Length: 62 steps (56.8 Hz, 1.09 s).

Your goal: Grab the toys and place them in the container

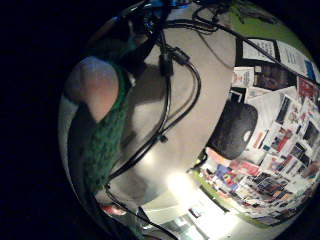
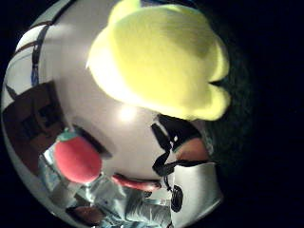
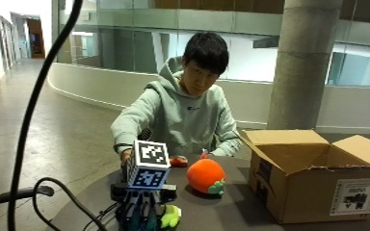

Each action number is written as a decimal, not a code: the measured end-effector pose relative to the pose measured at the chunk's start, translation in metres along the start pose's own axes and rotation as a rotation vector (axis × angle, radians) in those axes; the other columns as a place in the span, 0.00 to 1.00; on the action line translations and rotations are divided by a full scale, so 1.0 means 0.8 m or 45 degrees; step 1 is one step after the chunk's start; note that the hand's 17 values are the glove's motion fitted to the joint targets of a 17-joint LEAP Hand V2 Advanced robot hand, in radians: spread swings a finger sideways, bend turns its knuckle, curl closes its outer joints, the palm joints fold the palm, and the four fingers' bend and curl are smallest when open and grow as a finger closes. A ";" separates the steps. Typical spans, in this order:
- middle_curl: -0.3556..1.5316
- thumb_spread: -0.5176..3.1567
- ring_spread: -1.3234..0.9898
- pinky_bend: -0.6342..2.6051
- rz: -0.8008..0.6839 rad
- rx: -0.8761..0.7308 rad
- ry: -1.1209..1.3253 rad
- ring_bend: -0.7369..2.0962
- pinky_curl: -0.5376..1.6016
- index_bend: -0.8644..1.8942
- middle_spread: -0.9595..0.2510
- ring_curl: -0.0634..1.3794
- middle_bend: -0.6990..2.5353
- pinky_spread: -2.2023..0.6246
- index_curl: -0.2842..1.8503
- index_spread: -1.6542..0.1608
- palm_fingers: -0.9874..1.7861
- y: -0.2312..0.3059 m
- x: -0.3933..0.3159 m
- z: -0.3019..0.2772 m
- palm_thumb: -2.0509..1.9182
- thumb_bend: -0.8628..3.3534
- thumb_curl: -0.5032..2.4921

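Note:
In the outside view my gloved right hand [image 3: 140, 211] is down at the table's near left, fingers curled over a yellow and green plush toy [image 3: 170, 216] that still lies on the table [image 3: 236, 214]. The yellow plush [image 2: 161, 61] fills much of the thumb side palm view. Its green knitted part [image 1: 105, 140] lies against a fingertip [image 1: 92, 90] in the little finger side view. A round orange plush toy [image 3: 205, 176] [image 2: 77, 160] stands mid-table. A small red toy [image 3: 179, 161] [image 2: 137, 183] lies behind it, near the person.
An open cardboard box [image 3: 313, 180] stands on the right of the table, its flaps spread outward. Black cables [image 3: 50, 192] hang at the table's near left edge. The person's bare hand stays behind the orange toy, mostly hidden.

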<state>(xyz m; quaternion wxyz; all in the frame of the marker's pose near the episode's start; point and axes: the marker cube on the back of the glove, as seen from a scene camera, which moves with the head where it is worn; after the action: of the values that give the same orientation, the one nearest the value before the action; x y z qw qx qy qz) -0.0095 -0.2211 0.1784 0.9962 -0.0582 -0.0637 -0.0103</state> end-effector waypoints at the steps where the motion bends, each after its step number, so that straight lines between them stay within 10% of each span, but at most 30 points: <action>1: 0.27 0.47 0.57 0.56 -0.006 0.009 -0.002 0.47 0.45 0.35 0.79 0.27 0.24 0.77 0.18 0.75 0.38 0.002 -0.003 0.000 0.56 0.22 0.26; 30: 0.35 0.47 0.41 0.57 -0.205 0.193 0.181 0.65 0.47 0.42 0.60 0.42 0.35 0.66 0.27 0.73 0.68 0.052 -0.084 0.013 0.69 0.26 0.35; 50: 0.47 0.43 0.38 0.56 -0.198 0.063 -0.154 0.69 0.50 0.48 0.52 0.50 0.46 0.65 0.35 0.71 0.69 0.110 -0.076 -0.024 0.69 0.26 0.42; 62: 0.54 0.41 0.38 0.57 -0.312 0.296 -0.235 0.72 0.51 0.53 0.52 0.54 0.49 0.65 0.42 0.71 0.67 0.161 -0.090 -0.165 0.69 0.27 0.47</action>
<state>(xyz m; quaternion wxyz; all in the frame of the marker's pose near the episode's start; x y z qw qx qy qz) -0.0604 -0.1074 0.0242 0.9774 0.0648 -0.1623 -0.1188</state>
